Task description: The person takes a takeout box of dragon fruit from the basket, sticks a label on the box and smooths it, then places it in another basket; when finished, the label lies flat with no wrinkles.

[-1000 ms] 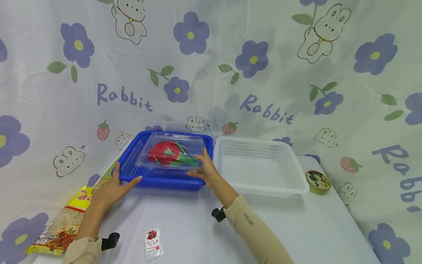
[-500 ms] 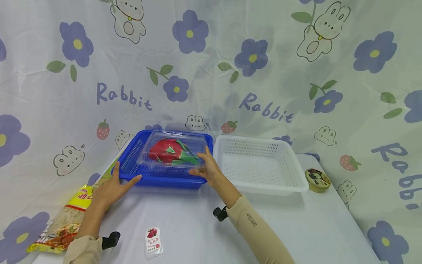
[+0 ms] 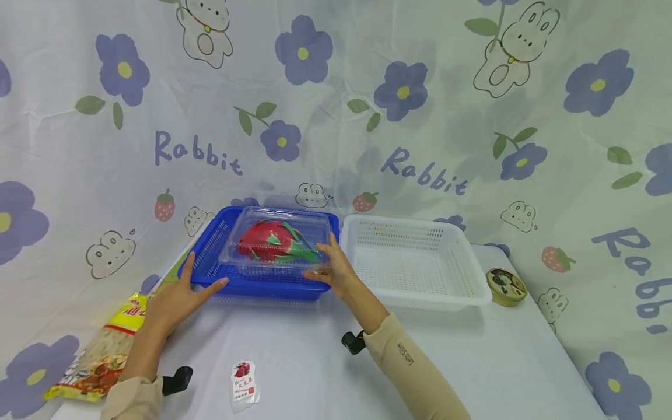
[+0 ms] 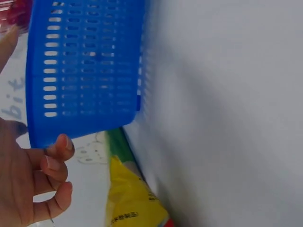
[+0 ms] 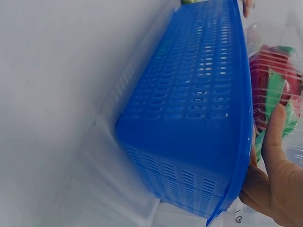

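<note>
A clear plastic box (image 3: 286, 219) with a red dragon fruit (image 3: 268, 240) inside overlaps the blue basket (image 3: 257, 290) at the back left. The fruit has green leafy scales. My right hand (image 3: 338, 268) holds the box's right end, its fingers spread along that side. In the right wrist view a finger of that hand lies against the box over the fruit. My left hand (image 3: 170, 300) holds the basket's front-left corner, with index finger and thumb spread along the two rims. Seen from the left wrist, the other fingers (image 4: 59, 149) curl below that corner.
A white basket (image 3: 415, 304) stands right of the blue one, with a round tin (image 3: 506, 287) beyond it. Under my left arm lies a yellow food packet (image 3: 102, 359). A dragon fruit label (image 3: 244, 386) lies at the table's front. A patterned cloth (image 3: 336, 116) hangs behind.
My right hand and the clear box have shifted slightly to the right over the blue basket. My left hand has stayed at the corner.
</note>
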{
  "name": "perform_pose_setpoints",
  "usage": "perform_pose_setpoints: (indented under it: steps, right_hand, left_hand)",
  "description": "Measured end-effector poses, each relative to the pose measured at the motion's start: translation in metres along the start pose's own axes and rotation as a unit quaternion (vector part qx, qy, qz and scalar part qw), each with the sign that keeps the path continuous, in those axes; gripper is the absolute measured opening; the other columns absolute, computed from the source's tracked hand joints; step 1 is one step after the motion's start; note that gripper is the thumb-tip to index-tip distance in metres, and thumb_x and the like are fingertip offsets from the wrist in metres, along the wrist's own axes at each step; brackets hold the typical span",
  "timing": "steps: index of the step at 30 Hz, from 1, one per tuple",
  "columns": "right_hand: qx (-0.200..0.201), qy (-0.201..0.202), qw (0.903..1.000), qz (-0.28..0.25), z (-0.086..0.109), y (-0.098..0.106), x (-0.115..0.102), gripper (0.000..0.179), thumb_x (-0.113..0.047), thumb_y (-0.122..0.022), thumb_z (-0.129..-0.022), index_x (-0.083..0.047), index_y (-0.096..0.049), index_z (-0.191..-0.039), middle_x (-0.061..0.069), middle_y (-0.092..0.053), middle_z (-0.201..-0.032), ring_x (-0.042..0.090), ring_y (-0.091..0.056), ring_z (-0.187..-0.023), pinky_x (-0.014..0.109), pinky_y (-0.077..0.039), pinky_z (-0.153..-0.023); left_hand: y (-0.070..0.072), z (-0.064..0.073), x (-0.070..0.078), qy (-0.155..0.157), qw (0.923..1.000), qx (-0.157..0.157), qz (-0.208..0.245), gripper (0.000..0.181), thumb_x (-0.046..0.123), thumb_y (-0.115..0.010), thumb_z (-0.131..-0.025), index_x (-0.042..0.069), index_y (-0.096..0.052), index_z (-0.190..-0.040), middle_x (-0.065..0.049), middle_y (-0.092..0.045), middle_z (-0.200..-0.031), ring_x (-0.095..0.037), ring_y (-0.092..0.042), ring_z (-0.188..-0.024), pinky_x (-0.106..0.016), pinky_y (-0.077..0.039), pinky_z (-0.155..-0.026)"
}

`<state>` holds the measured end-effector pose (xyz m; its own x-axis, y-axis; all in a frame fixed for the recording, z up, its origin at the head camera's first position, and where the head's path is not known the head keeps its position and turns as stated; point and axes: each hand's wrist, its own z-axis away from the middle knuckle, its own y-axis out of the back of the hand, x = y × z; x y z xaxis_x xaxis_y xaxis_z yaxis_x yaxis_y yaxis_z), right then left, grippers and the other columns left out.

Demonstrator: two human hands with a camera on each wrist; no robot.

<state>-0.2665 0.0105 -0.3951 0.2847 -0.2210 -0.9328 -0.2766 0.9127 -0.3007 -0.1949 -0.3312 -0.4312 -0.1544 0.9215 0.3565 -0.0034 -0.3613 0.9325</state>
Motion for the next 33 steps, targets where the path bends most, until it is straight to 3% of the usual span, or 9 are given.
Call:
perform_pose_setpoints:
  steps: [3,5,9,12,16,19,25,28,33]
  right_hand:
    - [-0.002,0.002,1.0,0.003,0.001,0.0,-0.001,0.074,-0.032,-0.047,-0.102,-0.037,-0.001,-0.16,0.01,-0.012,-0.167,0.035,-0.07,-0.089,0.041,-0.059,-0.085]
    - [-0.004,0.002,1.0,0.005,0.001,0.0,-0.001,0.074,-0.032,-0.047,-0.102,-0.037,-0.001,-0.16,0.01,-0.013,-0.166,0.032,-0.07,-0.085,0.041,-0.059,-0.085]
    - [-0.008,0.005,0.9999,0.008,0.002,0.001,-0.002,0.074,-0.031,-0.047,-0.102,-0.037,0.0,-0.16,0.01,-0.014,-0.166,0.028,-0.069,-0.079,0.04,-0.059,-0.084]
    - [-0.008,0.008,0.9999,0.01,0.004,0.002,-0.002,0.074,-0.03,-0.046,-0.102,-0.035,0.0,-0.16,0.011,-0.015,-0.166,0.029,-0.07,-0.08,0.04,-0.059,-0.083]
    - [-0.007,0.009,0.9999,0.009,0.006,0.002,-0.003,0.074,-0.03,-0.047,-0.102,-0.035,-0.001,-0.16,0.011,-0.016,-0.165,0.033,-0.07,-0.086,0.041,-0.059,-0.084]
    - [-0.007,0.009,0.9999,0.007,0.008,0.003,-0.004,0.075,-0.029,-0.047,-0.102,-0.036,-0.001,-0.16,0.012,-0.018,-0.165,0.038,-0.07,-0.091,0.04,-0.059,-0.083]
    - [-0.005,0.009,0.9999,0.001,0.012,0.006,-0.005,0.075,-0.029,-0.048,-0.102,-0.035,-0.002,-0.16,0.013,-0.016,-0.165,0.046,-0.067,-0.102,0.04,-0.059,-0.083]
    - [-0.004,0.008,0.9999,0.005,0.013,0.007,-0.005,0.075,-0.029,-0.049,-0.101,-0.035,-0.002,-0.16,0.013,-0.015,-0.166,0.041,-0.069,-0.095,0.04,-0.059,-0.084]
    - [-0.007,0.005,0.9999,0.009,0.015,0.009,-0.006,0.076,-0.03,-0.05,-0.1,-0.036,-0.003,-0.16,0.013,-0.013,-0.166,0.028,-0.072,-0.08,0.039,-0.059,-0.083]
  left_hand:
    - [0.004,0.001,0.005,-0.003,0.9999,-0.011,-0.007,0.12,0.084,-0.043,-0.083,0.012,0.022,-0.154,-0.035,-0.054,-0.097,-0.039,-0.054,-0.074,-0.037,-0.044,-0.056]
    - [0.006,0.003,0.008,-0.005,0.9997,-0.02,-0.011,0.122,0.084,-0.044,-0.082,0.012,0.022,-0.154,-0.034,-0.054,-0.097,-0.035,-0.053,-0.071,-0.034,-0.041,-0.054]
    - [0.011,0.006,0.014,-0.013,0.9995,-0.027,-0.007,0.12,0.084,-0.045,-0.082,0.013,0.019,-0.156,-0.046,-0.044,-0.129,-0.036,-0.055,-0.074,-0.036,-0.043,-0.056]
    - [0.017,0.009,0.021,-0.03,0.9993,-0.023,-0.005,0.117,0.082,-0.046,-0.083,0.015,0.016,-0.157,-0.046,-0.026,-0.147,-0.052,-0.058,-0.087,-0.054,-0.052,-0.066]
    - [0.025,0.01,0.031,-0.064,0.9979,-0.009,0.005,0.113,0.077,-0.05,-0.085,0.019,0.01,-0.159,-0.03,-0.056,-0.124,-0.042,-0.061,-0.082,-0.049,-0.054,-0.064]
    - [0.032,0.009,0.039,-0.089,0.9959,0.006,0.015,0.108,0.073,-0.053,-0.087,0.02,0.005,-0.16,-0.015,-0.059,-0.098,-0.022,-0.053,-0.072,-0.03,-0.041,-0.055]
    - [0.044,0.007,0.057,-0.12,0.9921,0.019,0.033,0.099,0.07,-0.048,-0.091,0.023,0.004,-0.161,-0.019,-0.058,-0.112,-0.024,-0.056,-0.081,-0.029,-0.043,-0.059]
    - [0.048,0.006,0.066,-0.132,0.9904,0.012,0.04,0.098,0.069,-0.048,-0.092,0.024,0.005,-0.16,-0.02,-0.058,-0.116,-0.027,-0.059,-0.084,-0.035,-0.05,-0.062]
    - [0.052,0.003,0.076,-0.126,0.9916,-0.005,0.028,0.102,0.074,-0.045,-0.089,0.023,0.006,-0.16,-0.025,-0.057,-0.129,-0.04,-0.062,-0.103,-0.052,-0.056,-0.076]
